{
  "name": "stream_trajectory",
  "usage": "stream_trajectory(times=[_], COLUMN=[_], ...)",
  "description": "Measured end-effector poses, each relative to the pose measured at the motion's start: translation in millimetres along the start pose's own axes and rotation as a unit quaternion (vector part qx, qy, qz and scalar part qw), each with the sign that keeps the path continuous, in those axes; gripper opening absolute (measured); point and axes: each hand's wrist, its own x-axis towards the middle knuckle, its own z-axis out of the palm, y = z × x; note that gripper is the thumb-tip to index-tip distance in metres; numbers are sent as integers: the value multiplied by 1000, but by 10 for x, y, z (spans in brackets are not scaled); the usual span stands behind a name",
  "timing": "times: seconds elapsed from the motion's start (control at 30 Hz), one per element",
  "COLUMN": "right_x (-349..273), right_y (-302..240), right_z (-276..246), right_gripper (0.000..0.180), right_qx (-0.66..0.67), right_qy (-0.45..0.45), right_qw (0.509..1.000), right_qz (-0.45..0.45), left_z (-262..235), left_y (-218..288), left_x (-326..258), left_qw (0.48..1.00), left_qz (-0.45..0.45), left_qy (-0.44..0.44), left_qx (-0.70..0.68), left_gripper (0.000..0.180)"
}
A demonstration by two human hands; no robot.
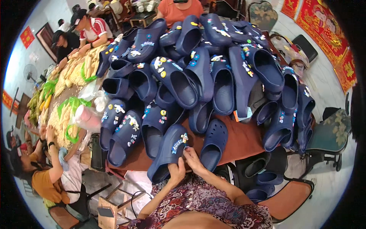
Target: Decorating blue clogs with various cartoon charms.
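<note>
At the near edge of the table, a navy clog tilts toward me with its opening facing down. My left hand grips it, fingers partly inside the opening and hidden. Letter-shaped and small figure charms decorate its upper. My right hand is closed in a pinch at the clog's right side, just below the figure charm; what sits between its fingertips is too small to make out. Right beside it lies another navy clog with bare holes and no visible charms.
A large heap of navy clogs, many with charms, covers the brown-red tabletop. More clogs lie low at the right, near a chair. Several people work at the left around a table of pale produce. A wooden stool stands below left.
</note>
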Motion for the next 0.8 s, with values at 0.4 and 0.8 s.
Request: stream_trajectory(times=[0.4, 0.8], right_x=[-3, 82], right_y=[-111, -175], right_z=[116, 93], right_gripper=[28, 23], right_qx=[-257, -235], right_qy=[17, 29], right_qw=[952, 961], right_qz=[-166, -141], left_z=[-11, 53], left_y=[-140, -35], left_x=[-168, -43], left_qw=[998, 997], left_qz=[-18, -49], left_qy=[58, 54], left_qx=[-34, -4], left_gripper=[35, 36])
